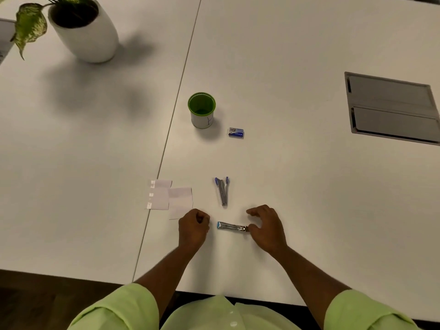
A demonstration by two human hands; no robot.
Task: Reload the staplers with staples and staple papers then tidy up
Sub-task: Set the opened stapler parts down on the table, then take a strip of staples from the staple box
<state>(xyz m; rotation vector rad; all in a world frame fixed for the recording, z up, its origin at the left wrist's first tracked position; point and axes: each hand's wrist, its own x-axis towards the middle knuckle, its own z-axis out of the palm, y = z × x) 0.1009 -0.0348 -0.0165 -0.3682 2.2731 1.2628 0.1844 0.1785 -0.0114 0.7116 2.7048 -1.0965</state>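
Note:
A small silver stapler with a light-blue end (231, 226) lies flat on the white table (297, 186), pointing left and right. My right hand (266, 228) curls over its right end, thumb touching it, fingers apart. My left hand (193, 226) rests just left of it as a loose fist, holding nothing that I can see. A second stapler with blue tips (223, 191) lies opened in a V a little farther away. Two white paper slips (170, 198) overlap at the left. A small blue staple box (236, 133) sits farther back.
A green-rimmed cup (202, 110) stands behind the staplers. A white potted plant (83, 29) is at the far left. A grey cable hatch (392, 108) is set into the table at right. A seam (171, 129) runs between two tabletops.

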